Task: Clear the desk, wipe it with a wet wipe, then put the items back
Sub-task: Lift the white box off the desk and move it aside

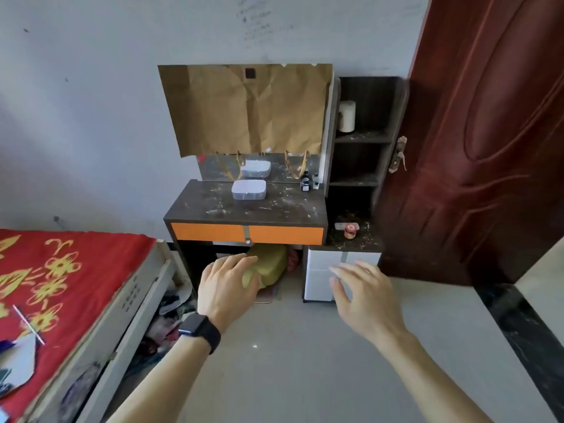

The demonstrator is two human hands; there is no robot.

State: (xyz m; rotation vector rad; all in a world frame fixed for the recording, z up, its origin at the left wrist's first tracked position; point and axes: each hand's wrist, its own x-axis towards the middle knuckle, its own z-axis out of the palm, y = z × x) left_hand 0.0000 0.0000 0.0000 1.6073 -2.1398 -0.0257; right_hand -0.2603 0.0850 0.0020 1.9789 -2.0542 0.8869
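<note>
A dark, dusty desk with orange drawer fronts stands against the wall ahead. On it sit a white lidded box near the back and two small dark bottles at the back right. A small red-lidded jar rests on the lower side cabinet top. My left hand, with a black watch on its wrist, and my right hand are stretched forward over the floor, well short of the desk. Both have fingers spread and hold nothing.
A bed with a red and gold cover lies at the left. A brown door stands at the right beside dark shelves holding a white cylinder. Brown paper covers the mirror. A yellow-green bag sits under the desk.
</note>
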